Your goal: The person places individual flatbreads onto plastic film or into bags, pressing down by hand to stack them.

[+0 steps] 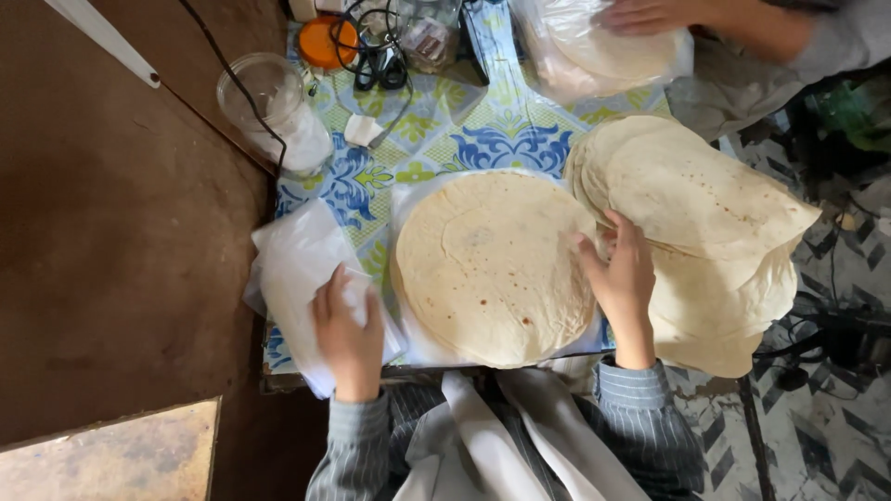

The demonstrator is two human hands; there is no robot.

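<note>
— Where was the flatbread stack [492,269] when we looked?

— Mid-table on clear plastic. Our right hand [624,278] lay flat at its edge, our left hand [348,329] spread on the plastic bags [292,269], gripping nothing.

— How would it handle?

— Thin, floppy, tearable, we judged; best lifted from underneath the rim.

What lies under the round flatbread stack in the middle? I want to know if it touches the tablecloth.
Under the flatbread stack a clear plastic sheet shows past its edges, lying on the patterned tablecloth. Whatever sits beneath the stack's centre is covered.

Grey pinstriped sleeves [640,390], white apron straps [483,436]
</note>
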